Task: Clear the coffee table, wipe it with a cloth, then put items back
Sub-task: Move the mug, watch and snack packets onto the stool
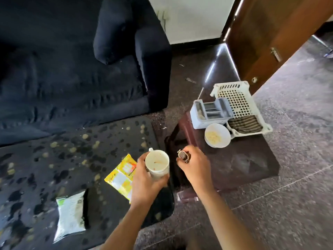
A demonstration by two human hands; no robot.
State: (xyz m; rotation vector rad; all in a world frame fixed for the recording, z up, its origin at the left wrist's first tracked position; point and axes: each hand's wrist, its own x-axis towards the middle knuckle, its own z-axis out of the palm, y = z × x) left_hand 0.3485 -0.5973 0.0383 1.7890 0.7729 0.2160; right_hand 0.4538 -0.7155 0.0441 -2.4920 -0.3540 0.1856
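Worktop half cleared, both hands full

Worktop [243, 165], a dark brown low one, stands right of a speckled black mat [54, 159] and in front of a dark sofa [63, 78]. At its far end sit a white basket [241, 98] holding a striped cloth [246, 124], a pale grey box [209, 114] touching the basket, and a white bowl [217, 135] of pale food just beside both.

Left hand [144, 184] has its grip closed round a white mug [157, 165], held upright over the mat's right edge; the mug's inside looks stained. Right hand [194, 165] is closed on a small dark object [183, 156] at the worktop's near left side; what it is cannot be told.

A yellow packet [121, 175] and a white packet [71, 215] lie on the mat, well apart.
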